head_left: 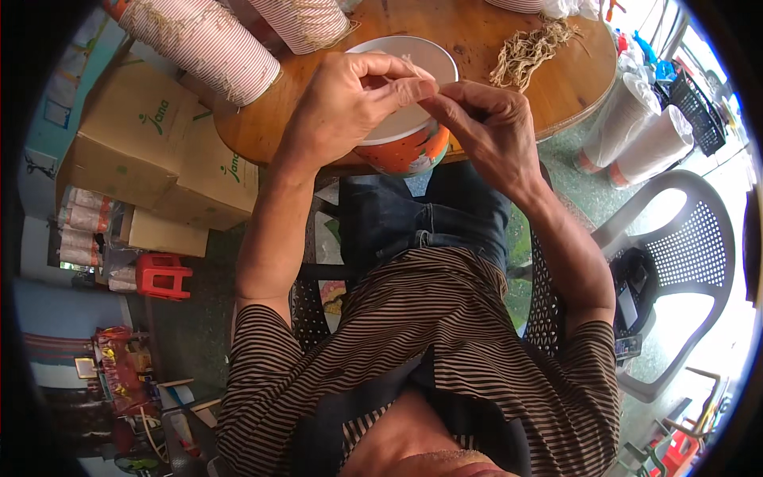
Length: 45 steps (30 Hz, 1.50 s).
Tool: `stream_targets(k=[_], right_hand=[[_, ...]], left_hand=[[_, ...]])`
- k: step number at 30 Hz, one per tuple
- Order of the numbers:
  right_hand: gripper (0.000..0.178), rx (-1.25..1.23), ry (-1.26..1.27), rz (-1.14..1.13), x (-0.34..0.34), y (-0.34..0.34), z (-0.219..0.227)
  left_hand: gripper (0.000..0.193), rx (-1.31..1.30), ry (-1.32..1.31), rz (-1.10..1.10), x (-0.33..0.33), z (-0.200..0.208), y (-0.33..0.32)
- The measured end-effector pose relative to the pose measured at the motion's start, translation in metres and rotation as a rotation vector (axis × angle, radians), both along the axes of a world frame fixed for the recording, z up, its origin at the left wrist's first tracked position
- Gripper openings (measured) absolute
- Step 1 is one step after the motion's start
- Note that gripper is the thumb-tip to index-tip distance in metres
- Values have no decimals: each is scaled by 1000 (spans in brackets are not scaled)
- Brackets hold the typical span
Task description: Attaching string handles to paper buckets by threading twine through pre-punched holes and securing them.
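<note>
Jeans (381, 208) are showing at the near edge of the table (477, 36), and over that edge the left hand (346, 99) is pinching narrow with thumb and forefinger. The right hand (494, 127) is doing likewise, the fingertips coming together; I can't tell what, if anything, they're holding. Just below them the bucket (397, 153) is sitting at the table's edge, orange outside, pale within. Beyond it, a tangle of cord (528, 56) is lying to the right, while striped stacks (203, 48) are occupying the left. Farther off, boxes (123, 119) and a red stool (164, 275) are standing leftward, a plastic chair (699, 230) rightward.
</note>
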State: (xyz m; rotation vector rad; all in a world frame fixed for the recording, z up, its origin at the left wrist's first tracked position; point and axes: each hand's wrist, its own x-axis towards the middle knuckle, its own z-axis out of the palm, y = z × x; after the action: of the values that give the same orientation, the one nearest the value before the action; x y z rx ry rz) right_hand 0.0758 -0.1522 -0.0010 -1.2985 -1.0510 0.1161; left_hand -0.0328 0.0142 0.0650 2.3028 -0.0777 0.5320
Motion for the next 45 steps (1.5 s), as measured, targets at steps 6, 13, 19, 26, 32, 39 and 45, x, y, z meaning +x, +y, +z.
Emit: stream_targets(k=[6, 13, 19, 26, 32, 39, 45], right_hand=[[21, 24, 21, 8, 3, 0, -4], [22, 26, 32, 16, 2, -1, -4], [22, -42, 36, 14, 1, -6, 1], [31, 22, -94, 83, 27, -15, -6], [25, -42, -866, -163, 64, -14, 29], [13, -36, -1239, -177, 51, -4, 49], [18, -51, -1216, -100, 40, 7, 36]], left_hand=[[16, -54, -38, 36, 5, 3, -10], [14, -221, -57, 86, 1, 5, -10], [12, -220, -171, -55, -6, -6, -31], [6, 22, -331, -6, -17, -27, -13], [6, 298, -227, 18, -19, -22, -9], [7, 519, -162, 218, -22, -15, 11], [6, 107, -116, 144, -27, -7, 28]])
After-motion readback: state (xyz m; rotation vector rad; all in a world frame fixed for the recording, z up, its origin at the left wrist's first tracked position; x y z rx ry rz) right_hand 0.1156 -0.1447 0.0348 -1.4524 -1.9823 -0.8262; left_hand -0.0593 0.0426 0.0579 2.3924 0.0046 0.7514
